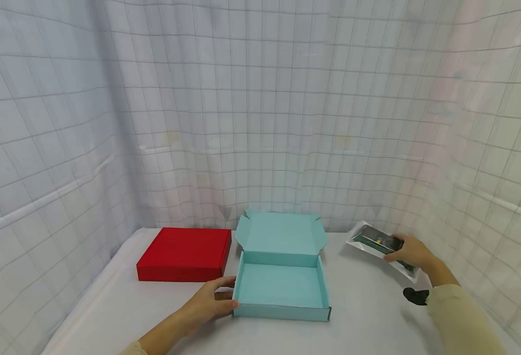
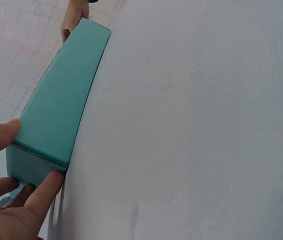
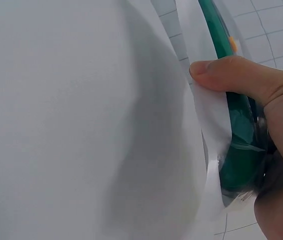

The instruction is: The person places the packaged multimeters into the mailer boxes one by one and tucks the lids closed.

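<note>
An open teal cardboard box (image 1: 282,311) lies in the middle of the table, its lid (image 1: 282,231) tilted back. My left hand (image 1: 209,301) holds its left side near the front corner; in the left wrist view, the thumb (image 2: 1,136) is at the upper edge and the other fingers (image 2: 44,197) lie against the side wall. On the right, my right hand (image 1: 413,254) grips a clear plastic packet with a white backing (image 1: 371,241), tilted above the table. Inside it is a green and black item (image 3: 239,170) whose kind I cannot tell.
A closed red box (image 1: 189,251) lies left of the teal box. Below the right hand, a small black object (image 1: 416,296) shows beside the sleeve. White checked curtains (image 1: 278,123) stand behind and along both sides of the white table (image 1: 358,296).
</note>
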`<control>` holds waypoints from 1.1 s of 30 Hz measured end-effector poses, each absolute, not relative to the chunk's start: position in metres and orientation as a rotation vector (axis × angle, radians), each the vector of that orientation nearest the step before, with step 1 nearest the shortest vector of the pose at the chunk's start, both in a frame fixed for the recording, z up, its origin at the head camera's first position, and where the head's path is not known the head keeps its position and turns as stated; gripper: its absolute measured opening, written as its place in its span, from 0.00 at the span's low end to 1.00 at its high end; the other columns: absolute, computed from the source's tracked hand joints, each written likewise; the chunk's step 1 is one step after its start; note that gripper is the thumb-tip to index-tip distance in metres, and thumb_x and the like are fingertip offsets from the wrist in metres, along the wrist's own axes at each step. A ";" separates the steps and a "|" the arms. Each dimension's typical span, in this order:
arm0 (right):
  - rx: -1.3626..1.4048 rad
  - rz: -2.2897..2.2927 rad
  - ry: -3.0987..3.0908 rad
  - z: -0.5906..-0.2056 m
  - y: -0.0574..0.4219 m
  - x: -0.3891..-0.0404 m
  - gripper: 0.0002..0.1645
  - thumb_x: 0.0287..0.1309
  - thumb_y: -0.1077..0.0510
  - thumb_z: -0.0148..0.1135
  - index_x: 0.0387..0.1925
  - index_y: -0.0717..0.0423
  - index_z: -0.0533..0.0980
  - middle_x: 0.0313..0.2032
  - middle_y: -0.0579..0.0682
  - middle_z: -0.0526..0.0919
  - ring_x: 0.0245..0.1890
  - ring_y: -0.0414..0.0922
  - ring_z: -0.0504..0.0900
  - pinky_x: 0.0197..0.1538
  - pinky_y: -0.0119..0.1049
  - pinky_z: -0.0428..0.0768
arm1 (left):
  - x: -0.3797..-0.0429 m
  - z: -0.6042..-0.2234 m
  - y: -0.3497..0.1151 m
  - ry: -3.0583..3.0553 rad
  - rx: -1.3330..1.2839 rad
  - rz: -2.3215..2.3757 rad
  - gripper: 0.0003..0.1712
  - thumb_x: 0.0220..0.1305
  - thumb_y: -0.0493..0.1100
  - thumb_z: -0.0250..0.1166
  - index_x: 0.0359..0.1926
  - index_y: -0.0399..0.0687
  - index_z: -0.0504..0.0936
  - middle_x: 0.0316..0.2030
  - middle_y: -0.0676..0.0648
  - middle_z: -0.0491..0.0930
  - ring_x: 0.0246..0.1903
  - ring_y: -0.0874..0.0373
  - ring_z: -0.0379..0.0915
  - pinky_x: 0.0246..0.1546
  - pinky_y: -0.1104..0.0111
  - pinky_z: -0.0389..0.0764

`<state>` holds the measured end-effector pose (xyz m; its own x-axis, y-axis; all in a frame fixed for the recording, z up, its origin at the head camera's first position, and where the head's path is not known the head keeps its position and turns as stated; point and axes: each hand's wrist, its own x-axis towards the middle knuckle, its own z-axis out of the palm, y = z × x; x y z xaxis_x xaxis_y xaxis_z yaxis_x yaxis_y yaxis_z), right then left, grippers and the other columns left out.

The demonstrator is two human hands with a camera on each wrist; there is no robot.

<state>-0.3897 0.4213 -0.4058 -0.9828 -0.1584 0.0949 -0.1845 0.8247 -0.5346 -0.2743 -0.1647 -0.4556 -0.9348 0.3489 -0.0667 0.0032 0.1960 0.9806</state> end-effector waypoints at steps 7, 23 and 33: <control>0.281 0.823 -2.968 -0.390 0.422 -0.383 0.57 0.52 0.46 0.79 0.69 0.78 0.62 0.60 0.76 0.71 0.52 0.65 0.74 0.51 0.62 0.76 | -0.274 -0.456 -0.165 2.193 0.349 1.798 0.45 0.63 0.39 0.74 0.75 0.32 0.62 0.68 0.35 0.67 0.62 0.39 0.73 0.52 0.52 0.83; 0.312 0.852 -3.002 -0.365 0.412 -0.383 0.57 0.55 0.47 0.76 0.72 0.75 0.59 0.61 0.73 0.71 0.53 0.64 0.73 0.51 0.61 0.76 | -0.273 -0.456 -0.166 2.181 0.362 1.814 0.45 0.63 0.38 0.74 0.75 0.31 0.62 0.68 0.34 0.67 0.62 0.39 0.73 0.52 0.52 0.83; 0.437 0.834 -2.963 -0.359 0.401 -0.384 0.58 0.53 0.45 0.78 0.73 0.74 0.60 0.69 0.77 0.62 0.66 0.74 0.64 0.58 0.73 0.70 | -0.274 -0.458 -0.166 2.139 0.392 1.841 0.45 0.64 0.37 0.73 0.76 0.31 0.61 0.68 0.34 0.66 0.63 0.38 0.71 0.54 0.53 0.83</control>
<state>-0.3840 0.4012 -0.3587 -0.9599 -0.2592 0.1067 -0.2768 0.8167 -0.5064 -0.2736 -0.1661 -0.4581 -0.9207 0.3881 -0.0425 0.0159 0.1460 0.9892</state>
